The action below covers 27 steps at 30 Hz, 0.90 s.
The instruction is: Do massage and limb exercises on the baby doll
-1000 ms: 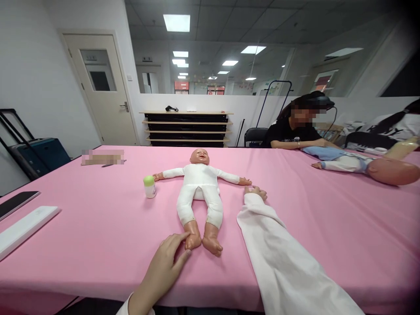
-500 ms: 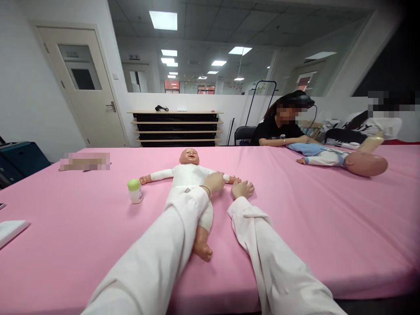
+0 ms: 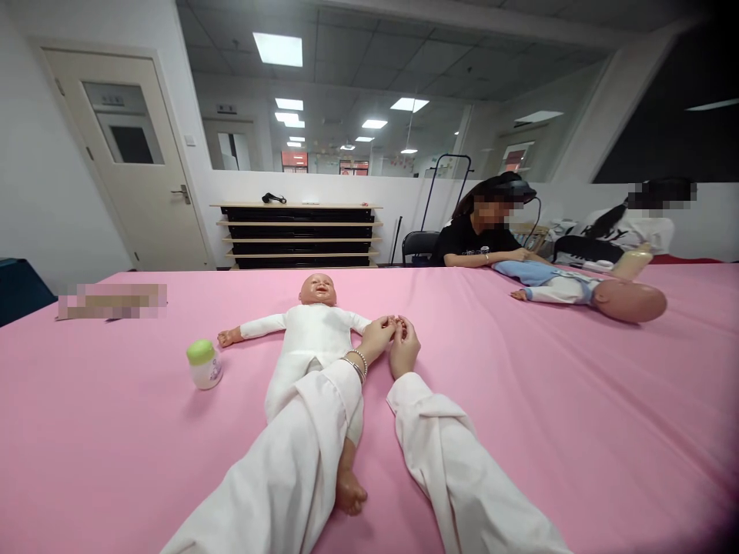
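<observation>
A baby doll [image 3: 315, 331] in a white suit lies face up on the pink-covered table [image 3: 496, 431], its head away from me. My left hand [image 3: 378, 338], with bracelets at the wrist, is closed on the doll's hand at the end of its outstretched arm on the right. Closed on the same small hand from the other side is my right hand [image 3: 405, 350], fingertips meeting those of my left. The doll's fingers show only slightly between them. To the left of the doll stands a jar [image 3: 205, 365] with a green lid.
A second doll [image 3: 629, 298] in blue and white lies at the right back, with a person [image 3: 482, 231] in black touching it. Near it stands a bottle [image 3: 632, 263]. Another person [image 3: 635, 223] sits beyond. A blurred flat item [image 3: 112, 302] lies far left.
My right hand has moved left and turned its fingers in to the doll's hand, closing on it. My left hand has shifted onto that hand too. The view has turned slightly.
</observation>
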Available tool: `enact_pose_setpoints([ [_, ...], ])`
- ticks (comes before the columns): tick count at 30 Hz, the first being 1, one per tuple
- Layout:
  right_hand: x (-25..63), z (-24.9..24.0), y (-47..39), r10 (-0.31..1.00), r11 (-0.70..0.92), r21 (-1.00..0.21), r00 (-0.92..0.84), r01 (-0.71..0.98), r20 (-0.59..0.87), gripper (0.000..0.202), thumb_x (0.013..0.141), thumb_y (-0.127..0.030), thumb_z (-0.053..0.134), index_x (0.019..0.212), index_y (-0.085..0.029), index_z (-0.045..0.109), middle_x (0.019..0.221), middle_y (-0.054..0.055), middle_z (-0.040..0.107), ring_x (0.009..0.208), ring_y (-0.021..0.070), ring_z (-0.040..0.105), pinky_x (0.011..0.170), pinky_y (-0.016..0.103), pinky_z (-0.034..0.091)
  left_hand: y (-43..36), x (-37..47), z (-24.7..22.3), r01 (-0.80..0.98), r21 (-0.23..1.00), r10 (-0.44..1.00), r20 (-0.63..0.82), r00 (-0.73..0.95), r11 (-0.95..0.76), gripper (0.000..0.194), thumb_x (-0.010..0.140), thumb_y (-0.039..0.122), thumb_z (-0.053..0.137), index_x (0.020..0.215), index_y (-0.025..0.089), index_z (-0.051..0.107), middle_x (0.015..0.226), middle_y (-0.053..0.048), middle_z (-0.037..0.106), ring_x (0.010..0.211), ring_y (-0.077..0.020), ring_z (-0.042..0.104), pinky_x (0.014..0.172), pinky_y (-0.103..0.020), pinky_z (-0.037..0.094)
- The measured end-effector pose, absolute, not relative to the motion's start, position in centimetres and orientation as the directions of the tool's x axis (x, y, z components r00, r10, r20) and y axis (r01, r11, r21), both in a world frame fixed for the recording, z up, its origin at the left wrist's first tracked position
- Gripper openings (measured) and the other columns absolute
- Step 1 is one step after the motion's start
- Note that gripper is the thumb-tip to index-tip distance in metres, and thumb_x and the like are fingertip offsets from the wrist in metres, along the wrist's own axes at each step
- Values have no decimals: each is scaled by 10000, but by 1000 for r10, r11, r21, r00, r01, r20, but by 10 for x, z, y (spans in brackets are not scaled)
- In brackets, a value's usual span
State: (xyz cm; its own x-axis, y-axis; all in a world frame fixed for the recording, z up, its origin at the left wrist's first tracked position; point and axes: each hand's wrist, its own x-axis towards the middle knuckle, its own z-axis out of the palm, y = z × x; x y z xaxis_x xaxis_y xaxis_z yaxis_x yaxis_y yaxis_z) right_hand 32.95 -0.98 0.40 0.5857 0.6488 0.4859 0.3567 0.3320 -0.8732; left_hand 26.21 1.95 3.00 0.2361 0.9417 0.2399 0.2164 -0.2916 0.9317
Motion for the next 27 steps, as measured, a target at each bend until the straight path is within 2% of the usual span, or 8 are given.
enact_pose_setpoints([
  [4,320,6,-13,655,361,-820,505,444,562,529,858,-479,305,1156,-114,546,1135,153,584,1048,206,554,937,375,419,21,259,28,172,959,966,198,164,-225,294,826,384,467,763,145,627,738,-61,638,755,-156,579,770,-289,441],
  [8,320,8,-10,690,295,-862,532,413,491,577,838,-425,309,1275,-75,448,1151,176,563,1053,214,549,935,378,413,18,260,29,116,971,966,185,182,-208,240,834,322,454,802,148,616,760,-47,642,737,-130,577,745,-262,448],
  [12,329,8,-7,669,166,-939,666,301,332,517,819,-428,328,1088,-76,595,1086,174,613,991,232,576,916,385,418,14,262,28,92,979,962,161,221,-184,124,738,221,585,834,145,603,810,-44,651,742,-118,576,763,-253,448],
  [18,328,2,-6,741,285,-918,544,275,393,575,809,-445,373,1260,-108,488,1165,144,593,1052,198,560,924,347,420,15,260,31,105,987,985,110,134,-125,132,731,242,622,804,146,566,842,-53,650,741,-121,589,782,-273,451],
  [22,344,1,1,713,262,-895,552,362,432,502,812,-423,350,1135,-104,567,1100,144,617,995,195,581,887,331,436,19,252,48,129,984,988,108,109,-121,248,855,335,467,806,124,588,830,-95,656,767,-155,607,795,-297,457],
  [25,366,-3,8,609,53,-926,723,373,326,420,785,-312,358,1072,-95,574,991,146,642,910,204,598,838,341,448,22,212,64,95,978,982,177,70,-184,206,854,235,441,931,128,599,987,-94,649,913,-154,595,858,-268,440],
  [26,372,-4,9,591,-7,-927,749,376,299,396,758,-273,384,1052,-91,577,947,144,646,885,212,599,830,350,448,23,190,67,102,965,971,239,18,-240,207,829,173,447,966,142,599,1067,-79,627,998,-147,565,917,-258,409],
  [27,376,-5,10,591,-45,-921,754,387,287,377,727,-240,413,1025,-86,584,913,143,646,872,223,596,831,362,444,23,164,69,187,912,924,379,-53,-364,234,803,123,436,959,143,609,1084,-77,617,1041,-154,545,951,-265,390],
])
